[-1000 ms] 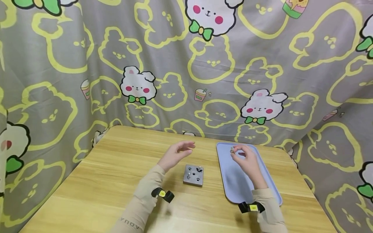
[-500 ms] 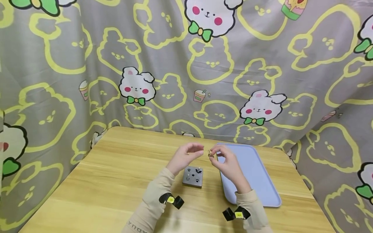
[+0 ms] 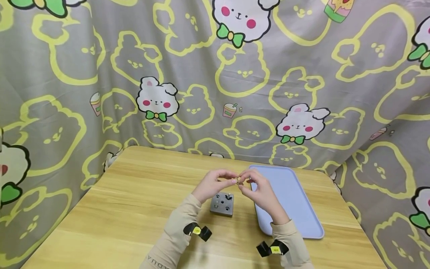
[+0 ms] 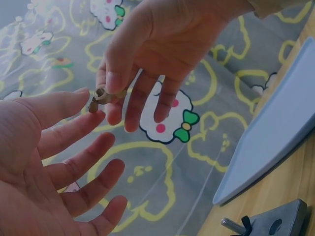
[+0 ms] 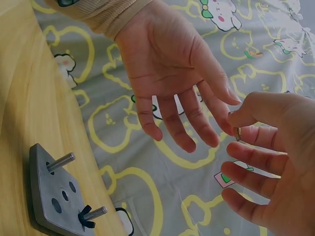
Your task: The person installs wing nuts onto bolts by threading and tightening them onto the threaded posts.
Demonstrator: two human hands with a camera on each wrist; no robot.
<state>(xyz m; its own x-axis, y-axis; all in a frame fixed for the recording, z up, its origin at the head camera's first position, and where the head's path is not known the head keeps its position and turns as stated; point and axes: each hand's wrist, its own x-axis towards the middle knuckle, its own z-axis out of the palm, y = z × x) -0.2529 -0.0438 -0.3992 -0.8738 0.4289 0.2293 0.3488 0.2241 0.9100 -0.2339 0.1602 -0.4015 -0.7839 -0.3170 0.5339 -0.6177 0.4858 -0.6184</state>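
Observation:
A small brass-coloured wing nut [image 3: 238, 181] is held in the air between both hands, over the table. My right hand [image 3: 262, 189] pinches it between thumb and index finger. From the other side, my left hand [image 3: 212, 185] has thumb and index fingertips at one wing of the wing nut [image 4: 101, 97], its other fingers spread. Below the hands, a grey metal block [image 3: 221, 210] lies on the table. Two pins stand up from it, and a black wing nut [image 5: 86, 216] sits round the base of one. Fingers partly cover the brass wing nut.
A light blue tray [image 3: 287, 196] lies to the right of the block on the wooden table [image 3: 111, 209]. Behind the table hangs a patterned grey curtain [image 3: 198, 67]. Each wrist bears a black strap camera.
My right hand has carried the wing nut left from over the tray. My left hand has moved right, and its thumb and index finger have closed in on the wing nut.

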